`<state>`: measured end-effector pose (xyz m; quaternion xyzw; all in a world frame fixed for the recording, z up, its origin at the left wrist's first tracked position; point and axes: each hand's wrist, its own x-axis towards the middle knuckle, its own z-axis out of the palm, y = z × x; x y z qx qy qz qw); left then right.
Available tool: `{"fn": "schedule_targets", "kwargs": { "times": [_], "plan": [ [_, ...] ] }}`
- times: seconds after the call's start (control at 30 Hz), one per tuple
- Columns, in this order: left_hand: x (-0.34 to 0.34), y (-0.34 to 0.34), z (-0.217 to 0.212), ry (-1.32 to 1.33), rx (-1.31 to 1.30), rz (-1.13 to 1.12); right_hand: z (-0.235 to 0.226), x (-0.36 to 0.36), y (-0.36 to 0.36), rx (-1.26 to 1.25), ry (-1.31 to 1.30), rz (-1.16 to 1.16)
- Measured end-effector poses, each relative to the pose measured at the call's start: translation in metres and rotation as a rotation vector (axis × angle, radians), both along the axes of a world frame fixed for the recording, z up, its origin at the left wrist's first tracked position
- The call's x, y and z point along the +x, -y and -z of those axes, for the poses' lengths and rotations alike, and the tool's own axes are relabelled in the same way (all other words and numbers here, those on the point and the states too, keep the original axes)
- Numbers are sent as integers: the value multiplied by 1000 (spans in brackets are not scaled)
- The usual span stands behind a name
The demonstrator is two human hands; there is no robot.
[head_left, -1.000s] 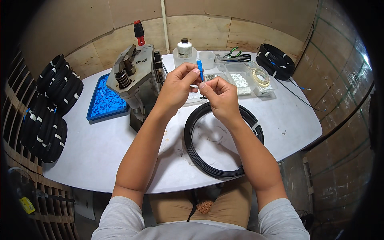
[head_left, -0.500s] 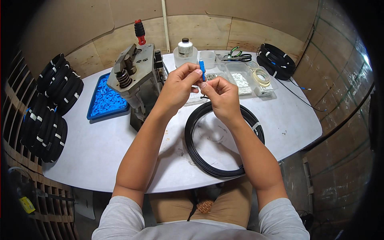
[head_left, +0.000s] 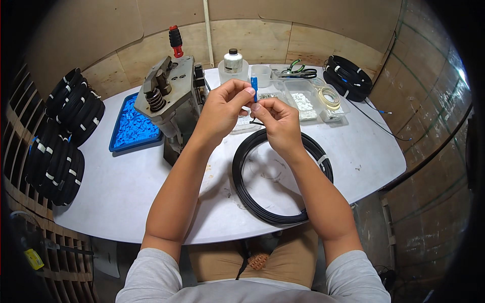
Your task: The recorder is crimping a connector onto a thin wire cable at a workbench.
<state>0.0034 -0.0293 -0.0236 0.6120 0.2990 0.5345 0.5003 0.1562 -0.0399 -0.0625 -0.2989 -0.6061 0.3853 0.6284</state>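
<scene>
Both hands are raised over the far middle of the table around a small blue fibre-optic connector point(head_left: 254, 87), which stands upright. My left hand point(head_left: 222, 112) pinches it between thumb and fingers from the left. Just below, my right hand point(head_left: 280, 123) is closed at the connector's lower end, its thumb pointing up; the exact grip is partly hidden by the fingers. A short black cable end point(head_left: 256, 122) shows between the hands. Under my right forearm lies a large coil of black cable point(head_left: 243, 188), bound with a white tie.
Left of my arms stand a metal hand press point(head_left: 177, 91) and a blue tray point(head_left: 119, 147) of small blue parts. Behind my hands are a white bottle point(head_left: 233, 62), clear bins point(head_left: 289, 91), a tape roll point(head_left: 329, 98) and pliers point(head_left: 294, 66). More black coils point(head_left: 53, 161) hang over the table's left edge.
The pale tip at the connector's top no longer shows; its upper end now looks blue. Both hands keep nearly the same place and grip.
</scene>
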Motion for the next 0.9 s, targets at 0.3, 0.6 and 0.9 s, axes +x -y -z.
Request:
{"fn": "schedule_targets", "kwargs": {
  "times": [0.3,0.6,0.9],
  "plan": [
    [-3,0,-2,-20,83,9,0,3,-1,-7,41,-43],
    [0,1,0,-42,265,-84,-2,-3,2,18,66,-8],
    [-5,1,-4,-43,164,-13,-3,-2,5,29,223,-42]
  ]
}}
